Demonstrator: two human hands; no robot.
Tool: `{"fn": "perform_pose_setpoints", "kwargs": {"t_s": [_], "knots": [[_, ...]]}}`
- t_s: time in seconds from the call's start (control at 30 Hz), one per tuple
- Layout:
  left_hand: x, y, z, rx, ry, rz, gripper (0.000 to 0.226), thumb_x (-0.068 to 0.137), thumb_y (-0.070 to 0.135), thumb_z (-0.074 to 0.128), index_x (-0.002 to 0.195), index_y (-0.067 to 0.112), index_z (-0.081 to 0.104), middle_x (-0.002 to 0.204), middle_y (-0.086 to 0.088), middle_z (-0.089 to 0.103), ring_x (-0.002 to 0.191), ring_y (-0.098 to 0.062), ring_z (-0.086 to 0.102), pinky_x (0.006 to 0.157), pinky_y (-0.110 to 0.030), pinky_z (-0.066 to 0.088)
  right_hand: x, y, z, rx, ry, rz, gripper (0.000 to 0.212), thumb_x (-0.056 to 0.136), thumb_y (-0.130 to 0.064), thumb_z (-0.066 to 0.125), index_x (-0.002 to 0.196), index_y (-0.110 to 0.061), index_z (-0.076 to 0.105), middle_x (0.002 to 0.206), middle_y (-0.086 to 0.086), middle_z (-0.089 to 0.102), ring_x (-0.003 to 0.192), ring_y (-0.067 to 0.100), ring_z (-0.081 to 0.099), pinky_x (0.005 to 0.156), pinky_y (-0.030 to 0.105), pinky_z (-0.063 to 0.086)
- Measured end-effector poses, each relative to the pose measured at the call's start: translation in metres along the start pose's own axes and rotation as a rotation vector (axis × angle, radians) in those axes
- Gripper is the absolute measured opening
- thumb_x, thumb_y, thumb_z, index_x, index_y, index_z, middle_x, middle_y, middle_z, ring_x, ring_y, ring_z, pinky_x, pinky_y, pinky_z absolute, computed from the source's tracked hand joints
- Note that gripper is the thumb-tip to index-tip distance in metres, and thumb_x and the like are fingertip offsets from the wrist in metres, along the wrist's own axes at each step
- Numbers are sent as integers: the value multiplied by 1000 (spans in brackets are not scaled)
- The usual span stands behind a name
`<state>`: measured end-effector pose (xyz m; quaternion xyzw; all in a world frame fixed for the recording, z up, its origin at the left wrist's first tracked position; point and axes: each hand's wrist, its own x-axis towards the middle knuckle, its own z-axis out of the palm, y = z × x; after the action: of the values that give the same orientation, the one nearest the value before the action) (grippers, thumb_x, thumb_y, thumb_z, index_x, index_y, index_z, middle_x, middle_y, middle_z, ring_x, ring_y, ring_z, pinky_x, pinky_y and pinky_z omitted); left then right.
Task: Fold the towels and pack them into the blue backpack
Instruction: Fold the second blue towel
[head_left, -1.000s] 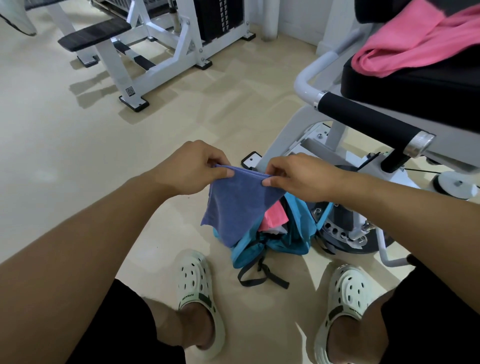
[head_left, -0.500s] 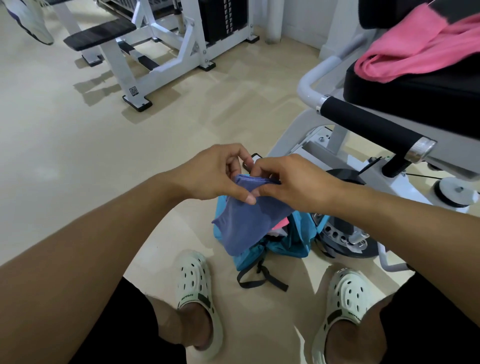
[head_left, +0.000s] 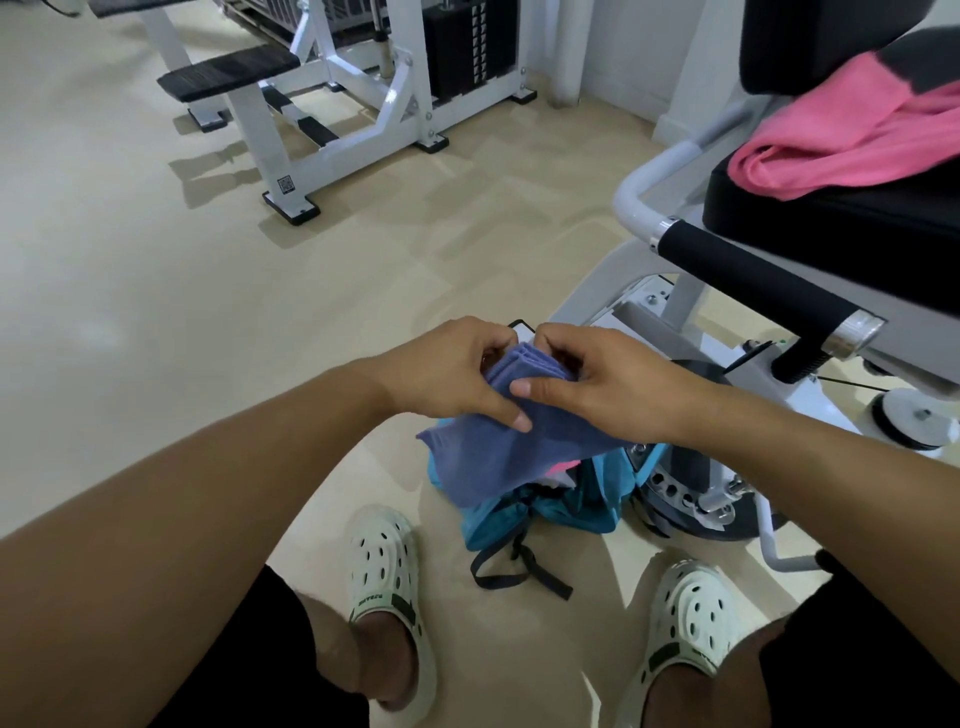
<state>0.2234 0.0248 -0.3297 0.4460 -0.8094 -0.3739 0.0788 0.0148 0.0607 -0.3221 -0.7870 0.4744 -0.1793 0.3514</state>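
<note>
Currently, both hands meet at the centre of the frame, holding a blue towel (head_left: 511, 447) above the backpack (head_left: 545, 512).

1. Left hand (head_left: 441, 371): fingers curl over the folded top edge of the towel, and the thumb lies across the front of the cloth, pointing down and to the right. The hand grips the towel.
2. Right hand (head_left: 597, 382): fingers curl over the same folded edge from the right side, and the thumb presses on the front of the cloth, pointing left. The hand grips the towel.
3. Towel: the top edge shows several stacked layers between the two hands. The lower part hangs down and covers most of the backpack opening.
4. Backpack: it sits on the floor (head_left: 208, 312) at lower centre, between the two white clogs, the left clog (head_left: 387, 577) and the right clog (head_left: 685, 629). A little pink and white cloth shows inside it, just below the hanging towel. Its dark straps (head_left: 519, 571) lie on the floor toward the bottom of the frame.
5. Pink towel (head_left: 852, 140): it lies bunched on the black seat (head_left: 831, 228) of a gym machine at the upper right, well apart from the backpack.
6. A white weight machine (head_left: 363, 104) stands at the upper centre of the frame.
</note>
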Motion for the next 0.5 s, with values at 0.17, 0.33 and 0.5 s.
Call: {"fn": "perform_pose_setpoints", "kwargs": {"t_s": [0.17, 0.33, 0.5], "knots": [[-1, -19, 12, 116, -221, -165, 32, 74, 37, 88, 88, 15, 70, 86, -2, 74, 82, -24, 69, 75, -33, 56, 4, 14, -10, 123, 96, 112, 27, 97, -42, 63, 89, -20, 51, 68, 0, 65, 60, 9, 56, 58, 28, 41], [-6, -29, 17, -36, -294, -222, 25, 78, 17, 82, 99, 24, 72, 93, 14, 77, 88, -7, 72, 81, -25, 58, 8, 30, -17, 115, 70, 214, 26, 99, -39, 61, 88, -16, 65, 76, -8, 66, 71, 8, 60, 70, 28, 46], [-7, -47, 18, 91, -306, -269, 21, 77, 23, 83, 88, 21, 65, 84, 10, 71, 81, -15, 66, 73, -26, 54, 13, 46, -20, 105, 96, 321, 24, 102, -36, 58, 97, -14, 69, 89, -3, 70, 84, 13, 64, 73, 28, 47]]}}
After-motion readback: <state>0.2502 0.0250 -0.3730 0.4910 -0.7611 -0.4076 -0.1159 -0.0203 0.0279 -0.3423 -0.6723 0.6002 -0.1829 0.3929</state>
